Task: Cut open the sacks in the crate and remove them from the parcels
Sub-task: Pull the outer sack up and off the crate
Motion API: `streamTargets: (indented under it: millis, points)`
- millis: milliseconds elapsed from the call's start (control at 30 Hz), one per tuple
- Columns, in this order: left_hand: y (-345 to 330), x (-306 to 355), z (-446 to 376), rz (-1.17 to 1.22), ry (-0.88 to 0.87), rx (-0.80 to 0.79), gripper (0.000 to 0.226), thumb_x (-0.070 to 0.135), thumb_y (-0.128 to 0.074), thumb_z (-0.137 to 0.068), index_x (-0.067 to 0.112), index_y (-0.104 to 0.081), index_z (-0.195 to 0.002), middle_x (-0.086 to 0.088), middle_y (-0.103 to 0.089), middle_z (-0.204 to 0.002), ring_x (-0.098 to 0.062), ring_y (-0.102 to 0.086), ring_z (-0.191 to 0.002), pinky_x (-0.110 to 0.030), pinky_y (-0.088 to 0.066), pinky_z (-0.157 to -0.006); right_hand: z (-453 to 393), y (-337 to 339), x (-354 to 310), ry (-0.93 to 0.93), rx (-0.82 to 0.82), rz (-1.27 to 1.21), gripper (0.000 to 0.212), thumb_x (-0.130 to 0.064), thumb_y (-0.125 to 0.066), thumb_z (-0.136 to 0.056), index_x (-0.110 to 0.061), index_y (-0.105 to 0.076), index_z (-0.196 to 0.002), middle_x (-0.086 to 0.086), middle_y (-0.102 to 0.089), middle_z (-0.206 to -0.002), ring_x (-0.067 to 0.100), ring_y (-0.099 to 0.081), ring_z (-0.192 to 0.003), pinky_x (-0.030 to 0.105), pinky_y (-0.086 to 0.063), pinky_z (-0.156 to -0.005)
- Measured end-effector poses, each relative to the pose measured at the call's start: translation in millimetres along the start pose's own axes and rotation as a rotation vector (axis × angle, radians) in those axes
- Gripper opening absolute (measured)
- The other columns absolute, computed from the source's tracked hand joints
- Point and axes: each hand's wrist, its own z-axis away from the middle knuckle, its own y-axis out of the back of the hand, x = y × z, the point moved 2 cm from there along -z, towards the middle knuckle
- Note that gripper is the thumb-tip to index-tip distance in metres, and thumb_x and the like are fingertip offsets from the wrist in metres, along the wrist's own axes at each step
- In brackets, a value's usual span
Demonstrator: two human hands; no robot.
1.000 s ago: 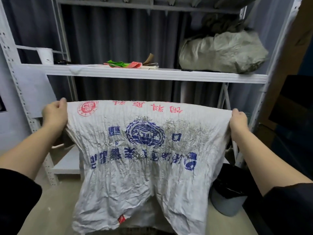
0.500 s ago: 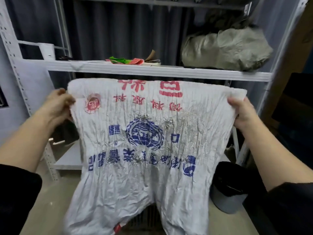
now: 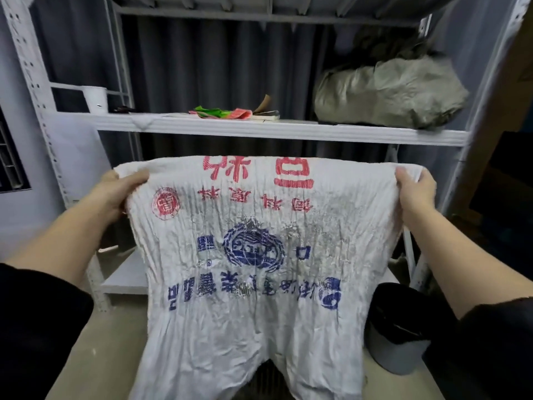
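Shelving (image 3: 259,129) of grey metal fills the background ahead of you, carrying a bulging grey-green sack (image 3: 386,90) at the right, a flat pile of green and pink papers (image 3: 227,113) in the middle and a white cup (image 3: 95,99) at the left. Next in size is the task's item, the white woven sack (image 3: 245,269), printed in red and blue and upside down to you; it hangs slack and flat in the air between your hands, in front of the shelf edge, its lower edge split into two flaps. It reads as empty, so you appear to be at the removal step, with this sack drawn clear of its parcel. A black-lined grey bin (image 3: 395,336) stands on the floor at the lower right. Your left hand (image 3: 119,192) grips the upper left corner with the thumb over the cloth; your right hand (image 3: 415,192) pinches the upper right corner likewise. Neither the crate nor any parcel is plainly visible below the sack. The next move likely calls for setting this sack aside, keeping both grips until it is over a resting place.
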Motion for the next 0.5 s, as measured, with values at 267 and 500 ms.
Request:
streamTargets:
  millis: [267, 500]
  points:
    - [-16.3, 1.1, 2.3, -0.278, -0.327, 0.463, 0.029, 0.039, -0.061, -0.084, 0.016, -0.064, -0.101, 0.002, -0.034, -0.147, -0.014, -0.04, -0.127, -0.018, -0.032, -0.103, 0.2, -4.3, -4.5, -0.056, 0.117, 0.08, 0.027, -0.027, -0.054, -0.09, -0.019, -0.043, -0.067, 0.008, -0.053, -0.096, 0.021, -0.049, -0.089, 0.031, -0.041, -0.077]
    - [-38.8, 38.1, 22.8, -0.366, -0.569, 0.021, 0.064, 0.037, -0.071, -0.077, 0.019, -0.043, -0.132, -0.003, -0.053, -0.13, -0.017, -0.052, -0.116, -0.033, -0.04, -0.103, -0.2, -20.8, -32.5, 0.094, -0.349, -0.177, 0.046, -0.016, -0.071, -0.083, -0.016, -0.05, -0.124, -0.002, -0.062, -0.118, 0.013, -0.061, -0.106, 0.027, -0.05, -0.087]
